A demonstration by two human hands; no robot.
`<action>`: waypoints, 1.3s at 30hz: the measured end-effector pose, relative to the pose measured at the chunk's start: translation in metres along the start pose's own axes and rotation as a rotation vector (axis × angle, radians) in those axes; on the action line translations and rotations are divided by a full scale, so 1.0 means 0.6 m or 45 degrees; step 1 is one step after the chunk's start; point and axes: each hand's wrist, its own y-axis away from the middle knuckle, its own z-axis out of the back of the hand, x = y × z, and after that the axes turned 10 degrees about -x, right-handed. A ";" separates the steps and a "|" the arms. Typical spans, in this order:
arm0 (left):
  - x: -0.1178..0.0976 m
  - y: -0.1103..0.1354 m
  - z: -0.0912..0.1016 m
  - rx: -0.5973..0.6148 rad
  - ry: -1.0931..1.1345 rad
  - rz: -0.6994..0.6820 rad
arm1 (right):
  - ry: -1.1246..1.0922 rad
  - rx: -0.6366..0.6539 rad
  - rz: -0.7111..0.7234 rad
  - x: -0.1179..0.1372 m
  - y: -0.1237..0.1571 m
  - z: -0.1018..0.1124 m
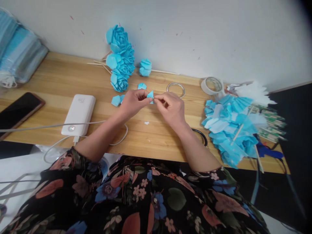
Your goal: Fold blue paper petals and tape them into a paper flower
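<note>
Between my fingertips, above the middle of the wooden table, is a small folded piece of blue paper [150, 95]. My left hand [133, 101] pinches its left side. On the other side, the fingers of my right hand [172, 106] are closed on its lower right edge. Several blue paper petals [116, 100] lie beside my left hand, one of them partly hidden by it. Another blue petal [142, 86] rests just behind my hands. A roll of tape [175, 84] lies flat behind my right hand.
Blue paper roses [120, 65] on sticks lean by the wall; a smaller blue flower [145, 67] lies near them. At left are a white power bank [79, 113] with a cable and a phone [20, 110]. At right sit a wide tape roll [212, 85] and crumpled blue paper [231, 126].
</note>
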 end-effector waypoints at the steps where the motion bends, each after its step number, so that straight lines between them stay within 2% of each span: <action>1: -0.001 0.000 0.000 0.001 0.001 0.001 | -0.001 0.002 0.000 0.000 0.000 0.000; 39: 0.001 0.002 0.000 -0.034 -0.131 -0.098 | -0.021 0.015 -0.032 0.001 0.000 -0.001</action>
